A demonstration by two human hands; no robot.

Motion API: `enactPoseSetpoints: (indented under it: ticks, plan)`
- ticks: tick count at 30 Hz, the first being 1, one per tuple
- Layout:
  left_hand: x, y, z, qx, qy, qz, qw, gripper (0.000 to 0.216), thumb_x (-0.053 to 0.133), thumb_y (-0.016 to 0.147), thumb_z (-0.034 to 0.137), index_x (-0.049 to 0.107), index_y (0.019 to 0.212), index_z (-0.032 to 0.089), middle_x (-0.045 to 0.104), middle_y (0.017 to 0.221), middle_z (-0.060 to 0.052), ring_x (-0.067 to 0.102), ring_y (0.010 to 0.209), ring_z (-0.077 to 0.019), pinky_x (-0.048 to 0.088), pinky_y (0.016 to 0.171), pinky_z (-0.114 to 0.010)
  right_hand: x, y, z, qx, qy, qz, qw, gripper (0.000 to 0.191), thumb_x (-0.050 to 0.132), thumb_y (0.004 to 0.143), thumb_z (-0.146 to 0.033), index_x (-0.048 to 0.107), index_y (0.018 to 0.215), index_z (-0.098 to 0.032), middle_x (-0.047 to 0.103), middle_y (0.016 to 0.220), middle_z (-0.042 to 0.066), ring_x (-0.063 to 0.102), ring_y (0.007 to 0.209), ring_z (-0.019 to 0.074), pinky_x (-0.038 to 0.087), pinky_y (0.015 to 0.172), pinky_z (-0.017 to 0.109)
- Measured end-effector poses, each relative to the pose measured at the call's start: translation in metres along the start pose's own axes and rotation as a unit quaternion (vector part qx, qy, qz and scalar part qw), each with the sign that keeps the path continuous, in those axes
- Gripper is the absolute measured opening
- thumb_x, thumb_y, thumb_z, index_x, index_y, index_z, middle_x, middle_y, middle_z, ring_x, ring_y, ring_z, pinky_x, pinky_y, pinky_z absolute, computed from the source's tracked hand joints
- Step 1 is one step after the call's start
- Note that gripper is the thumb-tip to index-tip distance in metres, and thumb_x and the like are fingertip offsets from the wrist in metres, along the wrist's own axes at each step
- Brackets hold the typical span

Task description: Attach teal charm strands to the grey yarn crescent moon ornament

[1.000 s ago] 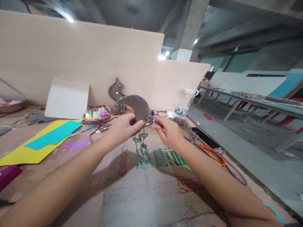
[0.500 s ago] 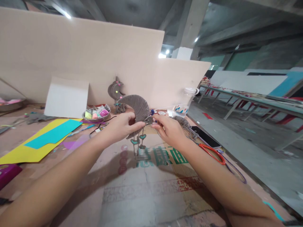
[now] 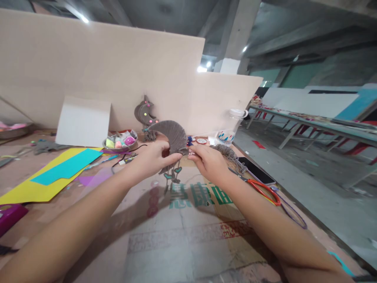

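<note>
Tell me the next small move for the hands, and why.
Perhaps hold the grey crescent steady with the left hand while the right hand works: the left grips its body, the right is pinched beside its lower edge, and dangling heart-shaped pieces could swing.

Grey crescent (image 3: pixel 173 133), lower end hidden behind left grip (image 3: pixel 150 159); its hanging hearts (image 3: pixel 178 170) blurred. Piece at the fingertips of the right grip (image 3: pixel 210 161), too small to identify. Scissors (image 3: pixel 255 183), partly covered by right forearm (image 3: pixel 256 208). Magenta box (image 3: pixel 11 218), yellow sheet (image 3: pixel 32 193), dish (image 3: pixel 16 133): each cut by the left edge. Goods on far counter (image 3: pixel 312 120): blurred.
</note>
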State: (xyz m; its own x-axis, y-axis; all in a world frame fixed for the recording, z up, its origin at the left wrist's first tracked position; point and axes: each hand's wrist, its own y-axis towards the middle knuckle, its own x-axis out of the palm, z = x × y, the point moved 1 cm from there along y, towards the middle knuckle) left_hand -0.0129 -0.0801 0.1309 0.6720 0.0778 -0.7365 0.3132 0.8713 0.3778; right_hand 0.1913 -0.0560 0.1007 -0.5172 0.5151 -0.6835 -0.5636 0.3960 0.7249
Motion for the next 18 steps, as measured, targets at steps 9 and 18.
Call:
enactPoseSetpoints:
  ticks: [9, 18]
  plan:
    - [-0.004, 0.003, -0.01, -0.051, -0.058, 0.017, 0.997, 0.035, 0.056, 0.077, 0.049, 0.054, 0.062, 0.018, 0.052, 0.051, 0.0, 0.046, 0.047, -0.0126, 0.03, 0.044, -0.024, 0.002, 0.007, 0.033, 0.211, 0.145, -0.036, 0.966, 0.033, 0.038, 0.094, -0.038, 0.062, 0.1, -0.016, 0.069, 0.094, 0.007, 0.062, 0.087, 0.019, 0.045, 0.077, 0.029]
    - [-0.001, 0.007, -0.018, -0.066, -0.1, -0.009, 0.993, 0.031, 0.057, 0.077, 0.046, 0.06, 0.067, 0.016, 0.057, 0.057, -0.002, 0.05, 0.05, -0.0135, 0.034, 0.044, -0.024, -0.005, -0.014, 0.075, 0.166, 0.095, -0.274, 0.942, 0.032, 0.061, 0.08, -0.047, 0.069, 0.07, -0.018, 0.067, 0.063, 0.004, 0.058, 0.056, 0.0152, 0.045, 0.058, 0.026]
